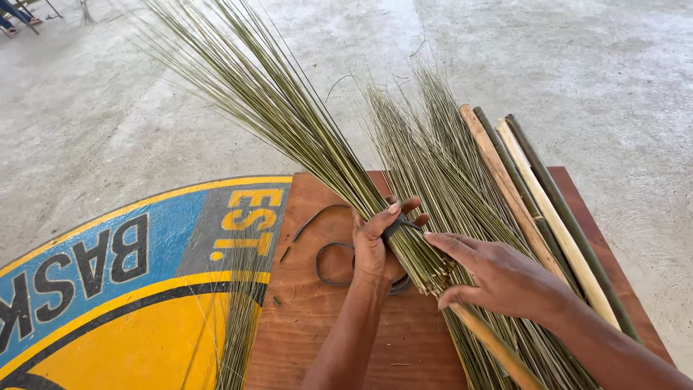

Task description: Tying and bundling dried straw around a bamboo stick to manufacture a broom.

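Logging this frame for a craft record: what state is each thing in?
Left hand: clenched around the bundle of green stalks.
Bundle: fanned out, raised off the wooden table.
Dark band: wrapped at the bundle's base.
Right hand: fingers touching the bundle's cut end.
Loose stalks: lying flat.
Bamboo poles: lying side by side.

The left hand (375, 249) sits near frame centre, its forearm rising from six o'clock, wrist straight. Its fingers curl closed toward one o'clock, thumb laid across on top. The right hand (498, 278) enters from four o'clock, forearm angled toward ten o'clock, back of the hand up. Its index finger stretches toward nine o'clock, the other fingers bent under; the two hands nearly meet.
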